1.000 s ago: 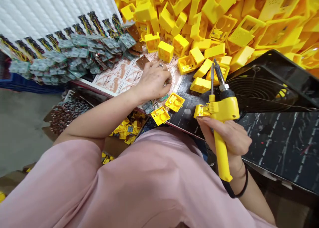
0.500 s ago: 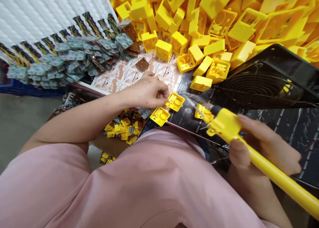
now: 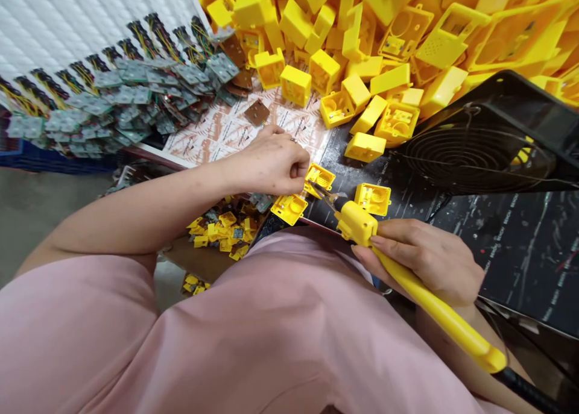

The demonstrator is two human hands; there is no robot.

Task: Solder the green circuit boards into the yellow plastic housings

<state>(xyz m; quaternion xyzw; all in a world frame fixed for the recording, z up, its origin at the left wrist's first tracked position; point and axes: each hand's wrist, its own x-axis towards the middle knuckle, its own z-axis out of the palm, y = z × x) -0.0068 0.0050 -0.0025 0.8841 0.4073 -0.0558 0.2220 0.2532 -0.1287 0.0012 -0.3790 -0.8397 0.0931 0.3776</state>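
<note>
My right hand grips a yellow soldering iron, its tip pointing up-left at a small open yellow housing on the bench edge. My left hand is closed in a pinch right beside that housing, touching its left side; what the fingers pinch is too small to name. Another open yellow housing lies just below it at the edge, and a third sits to the right of the iron's head.
A big heap of yellow plastic housings fills the back of the bench. Rows of wired green circuit boards lie at left. A black fan grille stands at right. Small yellow parts lie in a box below the bench edge.
The soldering iron went from upright to lying low, its tip swung left to the small housing. My left hand slid down to the housing and closed in a pinch.
</note>
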